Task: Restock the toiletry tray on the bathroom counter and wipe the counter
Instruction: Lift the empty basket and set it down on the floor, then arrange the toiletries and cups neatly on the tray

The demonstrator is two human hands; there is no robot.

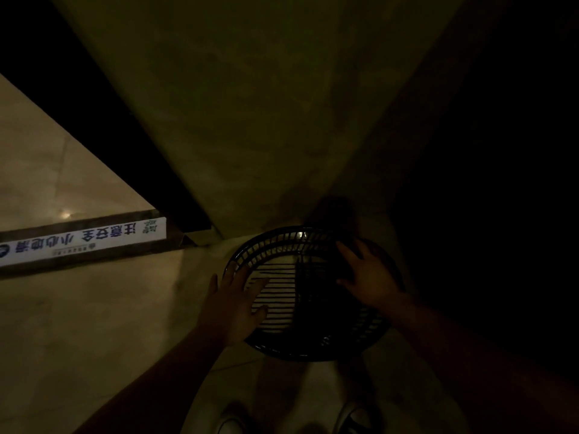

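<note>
**Both hands on a slatted black tray in dim light**

The left hand (233, 303) lies flat with fingers spread on the near-left rim of the round black tray (313, 346). The right hand (366, 277) rests open, fingers splayed, on the tray's far-right part. The tray sits between and under both hands, above a pale floor (94, 324). Below the hands, two shoes (357, 418) show. Well left of the left hand runs a white strip with printed characters (87, 242).
</note>
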